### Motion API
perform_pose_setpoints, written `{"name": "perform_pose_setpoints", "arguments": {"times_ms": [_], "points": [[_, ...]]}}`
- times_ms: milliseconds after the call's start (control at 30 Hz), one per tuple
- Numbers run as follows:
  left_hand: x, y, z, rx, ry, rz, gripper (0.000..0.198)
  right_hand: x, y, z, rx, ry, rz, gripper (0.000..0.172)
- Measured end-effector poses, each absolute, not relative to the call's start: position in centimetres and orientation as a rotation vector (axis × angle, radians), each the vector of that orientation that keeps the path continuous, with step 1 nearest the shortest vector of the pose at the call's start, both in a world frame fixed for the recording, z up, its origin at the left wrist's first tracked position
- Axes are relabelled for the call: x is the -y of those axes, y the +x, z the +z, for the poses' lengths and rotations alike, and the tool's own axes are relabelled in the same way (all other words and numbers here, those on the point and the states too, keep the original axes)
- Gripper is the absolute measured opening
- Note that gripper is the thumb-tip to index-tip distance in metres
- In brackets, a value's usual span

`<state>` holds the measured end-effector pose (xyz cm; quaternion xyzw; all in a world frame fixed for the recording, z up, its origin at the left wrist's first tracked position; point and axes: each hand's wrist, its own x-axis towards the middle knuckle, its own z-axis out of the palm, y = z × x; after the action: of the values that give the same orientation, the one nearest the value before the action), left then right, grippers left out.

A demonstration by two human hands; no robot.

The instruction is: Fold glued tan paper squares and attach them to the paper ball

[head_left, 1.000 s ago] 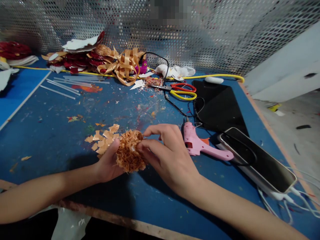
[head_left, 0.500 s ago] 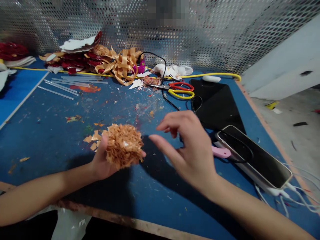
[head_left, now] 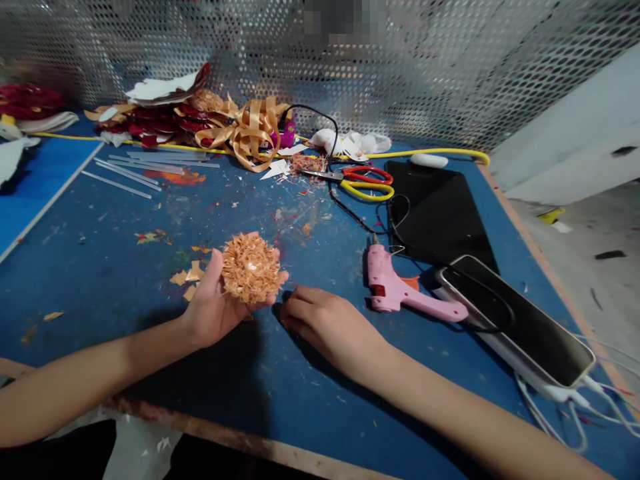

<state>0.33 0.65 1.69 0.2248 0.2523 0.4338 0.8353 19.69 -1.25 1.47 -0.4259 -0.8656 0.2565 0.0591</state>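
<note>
My left hand [head_left: 213, 307] is closed around a frilly gold ribbon pompom [head_left: 251, 268], round, with a shiny white spot at its middle that faces up. The thumb lies along its left side and fingertips show at its right. Just right of it, my right hand [head_left: 333, 327] is low at the table, fingers curled down and together; the fingertips are hidden, so what they hold, if anything, does not show. Small gold ribbon scraps [head_left: 193, 275] lie beyond my left hand. A pink glue gun [head_left: 387, 283] lies on the table to the right of my right hand.
Scissors [head_left: 367, 183] with red and yellow handles lie farther back, near clear glue sticks [head_left: 133, 173]. Gold ribbon [head_left: 257, 127] and dark red pieces pile against the perforated metal panel [head_left: 425, 80]. At right are a black flat panel [head_left: 440, 213], a phone-like device [head_left: 520, 320] and white cables.
My right hand has moved down and left to the table, its fingers curling in; the glue gun now shows fully. My left hand has raised and turned the pompom slightly.
</note>
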Motion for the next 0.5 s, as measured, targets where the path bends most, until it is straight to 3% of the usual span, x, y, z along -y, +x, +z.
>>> {"name": "perform_pose_setpoints", "arguments": {"times_ms": [233, 400, 500], "points": [[-0.2, 0.3, 2.0, -0.389, 0.507, 0.783, 0.064, 0.8, 21.1, 1.6, 2.819, -0.85, 0.611, 0.018], [0.1, 0.3, 2.1, -0.332, 0.53, 0.676, 0.05, 0.5, 22.0, 1.4, 2.926, -0.604, 0.348, 0.011], [0.2, 0.2, 1.8, -0.28, 0.602, 0.643, 0.053, 0.5, 22.0, 1.2, 2.987, -0.501, 0.184, 0.009]]}}
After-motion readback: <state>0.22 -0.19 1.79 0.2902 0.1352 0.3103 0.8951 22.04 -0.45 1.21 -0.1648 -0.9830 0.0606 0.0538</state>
